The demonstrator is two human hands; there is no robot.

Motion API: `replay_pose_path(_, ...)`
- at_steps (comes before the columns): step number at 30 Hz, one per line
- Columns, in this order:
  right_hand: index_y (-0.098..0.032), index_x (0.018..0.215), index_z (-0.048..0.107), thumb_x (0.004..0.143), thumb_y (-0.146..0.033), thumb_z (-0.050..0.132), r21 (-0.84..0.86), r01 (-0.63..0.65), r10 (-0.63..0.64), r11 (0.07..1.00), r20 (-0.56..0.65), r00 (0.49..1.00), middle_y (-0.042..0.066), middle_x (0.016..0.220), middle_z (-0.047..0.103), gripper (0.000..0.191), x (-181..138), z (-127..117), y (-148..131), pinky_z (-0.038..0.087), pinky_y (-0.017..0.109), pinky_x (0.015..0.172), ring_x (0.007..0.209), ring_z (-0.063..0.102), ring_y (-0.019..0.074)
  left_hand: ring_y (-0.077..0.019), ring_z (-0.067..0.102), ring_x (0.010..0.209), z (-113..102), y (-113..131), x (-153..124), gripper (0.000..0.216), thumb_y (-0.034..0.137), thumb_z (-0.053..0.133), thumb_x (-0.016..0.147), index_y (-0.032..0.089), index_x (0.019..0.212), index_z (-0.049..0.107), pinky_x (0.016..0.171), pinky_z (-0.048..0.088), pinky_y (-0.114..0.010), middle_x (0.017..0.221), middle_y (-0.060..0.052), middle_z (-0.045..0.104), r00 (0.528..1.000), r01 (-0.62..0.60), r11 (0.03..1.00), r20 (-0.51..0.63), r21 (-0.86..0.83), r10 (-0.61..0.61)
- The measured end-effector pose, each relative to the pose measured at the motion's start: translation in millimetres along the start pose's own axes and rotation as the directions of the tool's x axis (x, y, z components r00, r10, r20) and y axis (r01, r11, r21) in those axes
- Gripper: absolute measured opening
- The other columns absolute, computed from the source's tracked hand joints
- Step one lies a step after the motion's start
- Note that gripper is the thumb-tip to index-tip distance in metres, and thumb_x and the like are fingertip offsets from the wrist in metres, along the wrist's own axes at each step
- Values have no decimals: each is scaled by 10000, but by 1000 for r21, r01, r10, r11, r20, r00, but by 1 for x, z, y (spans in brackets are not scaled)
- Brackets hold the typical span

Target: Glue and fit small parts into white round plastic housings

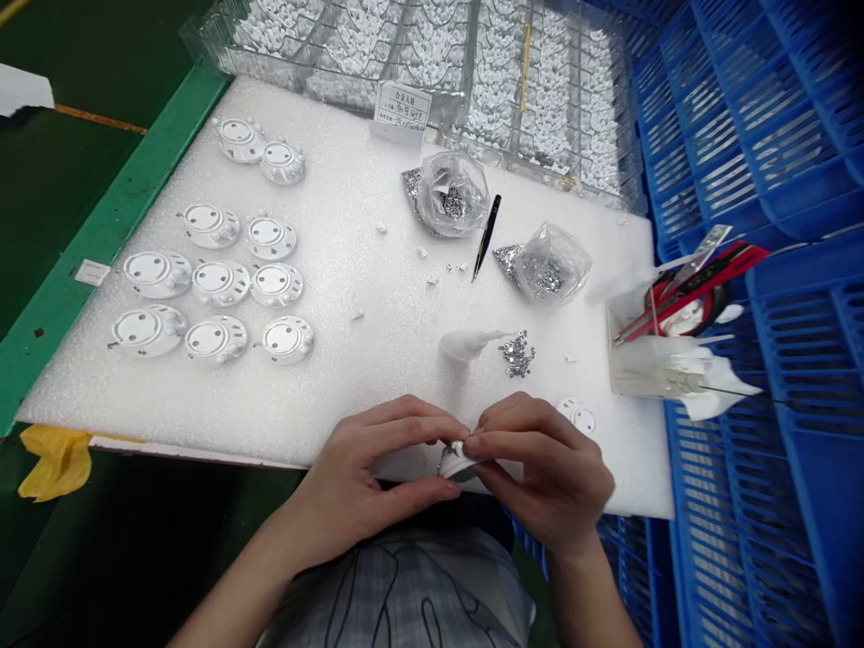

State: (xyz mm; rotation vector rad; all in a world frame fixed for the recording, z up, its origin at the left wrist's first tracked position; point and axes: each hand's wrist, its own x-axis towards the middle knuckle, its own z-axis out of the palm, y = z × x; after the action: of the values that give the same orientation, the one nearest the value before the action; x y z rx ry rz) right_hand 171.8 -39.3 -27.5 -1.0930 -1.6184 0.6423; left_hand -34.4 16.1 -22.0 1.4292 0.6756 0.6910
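My left hand [364, 477] and my right hand [540, 468] meet at the front edge of a white foam sheet [324, 378]. Their fingertips pinch a small white moulded piece [455, 461], which is mostly hidden by my fingers. Just ahead lie a loose pile of silver rhinestones [517, 353] and a white pointed object [465, 344]. A round white moulded part [579, 416] sits near my right hand. Farther up are black tweezers [486, 236] and plastic bags of silver rhinestones [550, 265]. Several similar round white parts [220, 283] stand in rows at the left.
A clear tray of small white parts [432, 54] stands behind the foam, with a paper label [403, 112] against it. Blue plastic crates [762, 108] fill the right side. A clear box holding red-handled tools [681, 306] sits at the foam's right edge. A green table edge [101, 216] runs along the left.
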Motion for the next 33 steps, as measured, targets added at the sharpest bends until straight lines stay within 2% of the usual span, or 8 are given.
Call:
replay_pose_path(4,-232,1133,770,841,34,721,-13,39,-39,999,-11,999,21,873,704,398,2,0,-1,601,297,638,781,687,160,-172,727,1011,3,3,0,253,221,835,904,309,1139,808,919,541,-248,1097,16,790,1000,27,997,5,-73,-27)
replay_pose_path(7,-213,1111,761,844,45,706,-26,76,-77,997,-7,997,18,856,708,375,4,1,-1,599,295,649,780,685,157,-168,716,965,5,5,4,108,255,734,983,273,1047,819,889,537,-254,1020,11,790,991,128,981,-25,-142,-133)
replay_pose_path(11,-205,1084,752,852,20,727,13,56,-55,998,-6,998,24,862,710,325,4,3,0,592,291,650,781,682,157,-158,679,848,2,7,10,92,254,734,967,221,927,810,810,530,-258,896,1,760,970,240,953,2,-186,-244)
replay_pose_path(16,-212,1066,726,869,-47,757,151,-14,18,988,-27,999,32,840,720,259,1,4,3,588,307,636,772,695,177,-161,662,789,-4,9,11,88,246,741,947,197,938,813,742,537,-269,890,-25,746,979,203,966,57,-160,-196)
replay_pose_path(21,-215,1017,739,879,-43,740,137,-16,15,991,3,1000,37,836,718,220,3,5,0,593,312,646,764,695,176,-158,662,781,-1,8,11,83,262,765,937,188,930,801,743,559,-267,884,-28,742,981,193,966,26,-171,-191)
replay_pose_path(26,-186,1017,733,849,11,732,170,-25,22,985,23,999,38,849,718,259,2,7,0,593,296,664,773,694,163,-156,670,772,-5,8,11,82,259,775,932,181,914,792,732,564,-261,870,-25,737,979,202,962,66,-186,-193)
replay_pose_path(33,-205,1050,725,868,-24,749,135,-39,34,990,41,999,43,848,727,258,2,1,-3,598,308,644,776,710,179,-135,708,846,-19,18,13,86,195,718,978,206,949,798,791,549,-213,904,4,754,977,141,990,163,-3,-139)
